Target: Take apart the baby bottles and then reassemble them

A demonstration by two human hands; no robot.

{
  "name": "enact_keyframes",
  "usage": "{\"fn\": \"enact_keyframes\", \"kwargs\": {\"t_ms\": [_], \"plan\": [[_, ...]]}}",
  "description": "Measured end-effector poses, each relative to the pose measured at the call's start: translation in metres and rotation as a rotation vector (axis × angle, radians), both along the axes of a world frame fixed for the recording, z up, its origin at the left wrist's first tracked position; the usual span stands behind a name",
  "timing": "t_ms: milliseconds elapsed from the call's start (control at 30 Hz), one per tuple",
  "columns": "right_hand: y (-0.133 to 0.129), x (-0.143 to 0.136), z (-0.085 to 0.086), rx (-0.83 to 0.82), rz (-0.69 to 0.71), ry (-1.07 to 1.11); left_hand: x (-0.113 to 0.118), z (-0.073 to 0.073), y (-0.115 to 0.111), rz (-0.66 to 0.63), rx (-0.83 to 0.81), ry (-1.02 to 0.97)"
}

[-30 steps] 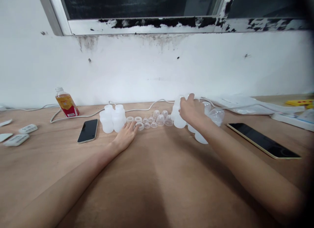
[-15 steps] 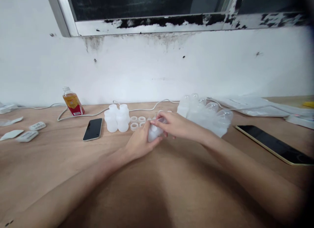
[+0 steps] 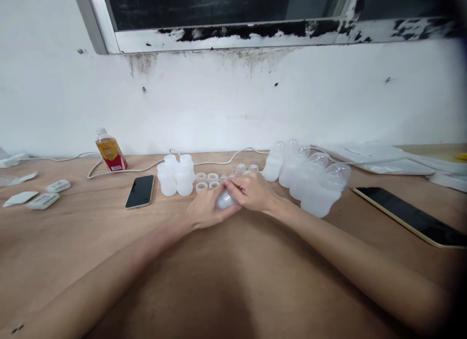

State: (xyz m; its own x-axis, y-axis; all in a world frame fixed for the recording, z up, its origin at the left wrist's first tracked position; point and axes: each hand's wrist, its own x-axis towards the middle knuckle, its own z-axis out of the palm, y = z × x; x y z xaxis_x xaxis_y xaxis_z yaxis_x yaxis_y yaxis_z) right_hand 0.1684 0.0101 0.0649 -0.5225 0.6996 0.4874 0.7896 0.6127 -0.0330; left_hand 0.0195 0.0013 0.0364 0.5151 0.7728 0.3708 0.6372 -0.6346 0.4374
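Observation:
A translucent white bottle (image 3: 225, 200) is held between my two hands at the middle of the table. My left hand (image 3: 207, 207) wraps round it from the left, thumb along the near side. From the right, my right hand (image 3: 251, 190) closes over its upper end, fingertips meeting those of the left. Just behind the hands lie white rings (image 3: 200, 177) and small clear domes (image 3: 240, 169), partly hidden. White bottles without tops (image 3: 176, 176) stand in a cluster to the left. Several bottles with clear domed tops (image 3: 317, 186) stand to the right.
On the wooden table (image 3: 91, 241) are a phone (image 3: 140, 191), a drink bottle (image 3: 111, 150), white labelled packets (image 3: 43, 201) and a cable (image 3: 226, 160). A larger dark device (image 3: 408, 215) and plastic bags (image 3: 379, 158) lie at the right.
My right hand has moved down and closed round the bottle's upper end. The held bottle is more covered and tilts differently. The view has shifted slightly.

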Motion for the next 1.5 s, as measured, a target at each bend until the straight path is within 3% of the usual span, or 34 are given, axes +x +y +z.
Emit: {"fn": "enact_keyframes", "kwargs": {"t_ms": [200, 400, 500, 567, 667, 733, 800, 867, 967, 1067, 1200, 1367, 1433, 1500], "plan": [[0.002, 0.007, -0.005, 0.162, 0.152, 0.052, -0.002, -0.001, 0.002, -0.031, -0.063, -0.073], [0.005, 0.01, -0.005, 0.318, 0.374, 0.055, 0.0, 0.009, -0.001, -0.211, -0.149, -0.166], [0.007, 0.02, 0.007, 0.314, 0.452, 0.101, -0.001, 0.015, -0.004, -0.271, -0.183, -0.206], [0.006, 0.035, 0.025, 0.35, 0.48, 0.255, -0.008, 0.017, -0.004, -0.341, -0.238, -0.205], [-0.002, 0.061, 0.058, 0.458, 0.318, 0.573, -0.024, 0.013, -0.001, -0.376, -0.417, -0.269], [-0.009, 0.073, 0.067, 0.31, -0.011, 0.517, -0.033, 0.01, 0.001, -0.32, -0.527, -0.379], [-0.012, 0.076, 0.057, 0.06, -0.168, 0.188, -0.038, 0.007, 0.002, -0.296, -0.558, -0.429], [-0.009, 0.075, 0.029, -0.12, -0.283, -0.078, -0.038, 0.005, 0.002, -0.3, -0.529, -0.409], [0.003, 0.074, -0.016, -0.24, -0.394, -0.201, -0.037, 0.004, 0.002, -0.288, -0.541, -0.419], [0.013, 0.075, -0.041, -0.238, -0.475, -0.199, -0.037, 0.002, 0.003, -0.281, -0.612, -0.486], [0.016, 0.072, -0.043, -0.143, -0.529, -0.216, -0.038, 0.004, 0.002, -0.258, -0.581, -0.441], [0.004, 0.053, -0.025, 0.053, -0.552, -0.088, -0.033, 0.01, -0.005, -0.022, -0.28, -0.209], [-0.004, 0.04, -0.014, -0.074, -0.406, 0.087, -0.026, 0.008, -0.008, 0.047, -0.214, -0.113], [-0.012, 0.026, -0.005, -0.417, -0.167, 0.214, -0.018, 0.005, -0.01, 0.076, -0.185, -0.039]]}}
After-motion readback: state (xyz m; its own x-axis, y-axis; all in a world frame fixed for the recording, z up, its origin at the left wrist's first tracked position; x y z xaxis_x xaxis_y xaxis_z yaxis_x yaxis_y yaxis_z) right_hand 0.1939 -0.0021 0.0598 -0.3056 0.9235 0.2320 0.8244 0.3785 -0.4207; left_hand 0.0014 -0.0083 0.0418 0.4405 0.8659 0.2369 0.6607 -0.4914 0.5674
